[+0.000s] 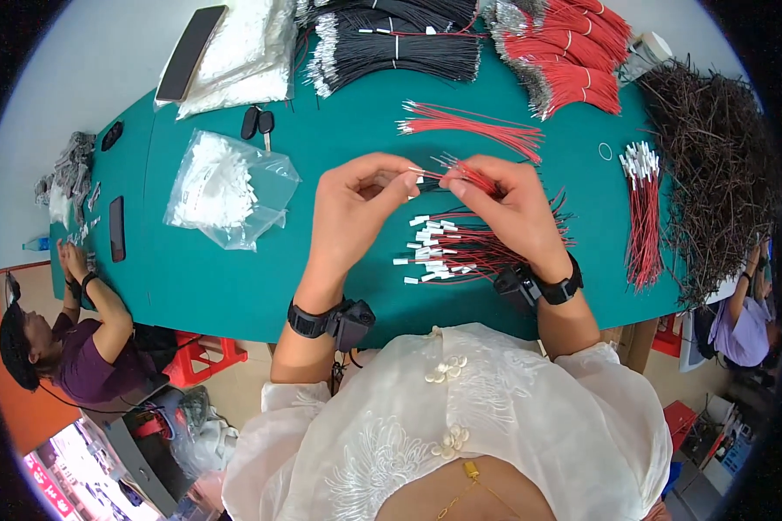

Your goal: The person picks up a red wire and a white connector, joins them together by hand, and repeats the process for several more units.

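Over the middle of the green table, my left hand (pixel 354 201) pinches a small white plastic connector (pixel 420 180) between thumb and forefinger. Close beside it, my right hand (pixel 514 204) is closed on several red wires (pixel 478 175), whose bare metal ends point up and to the left. A red wire spans the narrow gap between the two hands; its exact end is hidden by my fingertips. Just below my hands lies a loose pile of red and black wires with white connectors (pixel 439 239). Beyond them lies a loose bunch of red wires (pixel 473 127).
Left on the green table (pixel 235 300) lie a clear bag of white connectors (pixel 222 187), keys (pixel 258 123) and a phone (pixel 117 228). Black wire bundles (pixel 400 56) and red wire bundles (pixel 573 52) line the back. Rightward are finished-looking red wires (pixel 643 217) and a dark wire heap (pixel 712 165).
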A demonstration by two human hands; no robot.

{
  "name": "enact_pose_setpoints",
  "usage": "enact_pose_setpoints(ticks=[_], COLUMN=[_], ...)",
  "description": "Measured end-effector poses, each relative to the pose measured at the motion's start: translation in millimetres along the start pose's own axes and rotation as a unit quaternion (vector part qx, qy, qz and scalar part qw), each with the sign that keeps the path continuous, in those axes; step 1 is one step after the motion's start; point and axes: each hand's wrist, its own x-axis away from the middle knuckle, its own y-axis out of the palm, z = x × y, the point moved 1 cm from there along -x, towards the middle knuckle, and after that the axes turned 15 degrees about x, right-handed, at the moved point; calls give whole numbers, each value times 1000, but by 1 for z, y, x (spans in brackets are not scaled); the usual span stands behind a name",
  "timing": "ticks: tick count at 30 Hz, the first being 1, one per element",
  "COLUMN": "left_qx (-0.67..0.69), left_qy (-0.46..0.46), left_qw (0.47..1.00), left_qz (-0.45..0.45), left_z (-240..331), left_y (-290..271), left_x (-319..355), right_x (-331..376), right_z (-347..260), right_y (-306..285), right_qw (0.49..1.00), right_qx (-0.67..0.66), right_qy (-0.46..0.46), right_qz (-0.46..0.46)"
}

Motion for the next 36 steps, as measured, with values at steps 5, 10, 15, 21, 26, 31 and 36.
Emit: enact_pose_setpoints(ticks=[5, 10, 15, 21, 26, 31, 36], left_qx=[8, 16, 69, 131, 119, 107, 91], left_qy=[0, -17, -35, -30, -24, -18, -14], left_qw=[1000, 999, 997, 991, 992, 994, 996], left_qz=[-17, -25, -28, -17, -20, -21, -19], left_z=[-2, -3, -5, -7, -8, -7, -5], left_y=[4, 5, 7, 4, 3, 4, 4], left_x=[0, -2, -3, -3, -3, -3, -2], right_x=[0, 1, 3, 3, 3, 4, 4], right_z=[-9, -9, -13, -9, -11, -12, -13], right_y=[-1, 3, 3, -7, -10, -10, -10], right_qw=[999, 997, 989, 993, 995, 996, 996], right_qx=[-28, -17, 21, -19, -20, -20, -4], right_qy=[12, -16, -56, 1, 3, 1, -5], right_qz=[28, 75, 134, 113, 101, 90, 93])
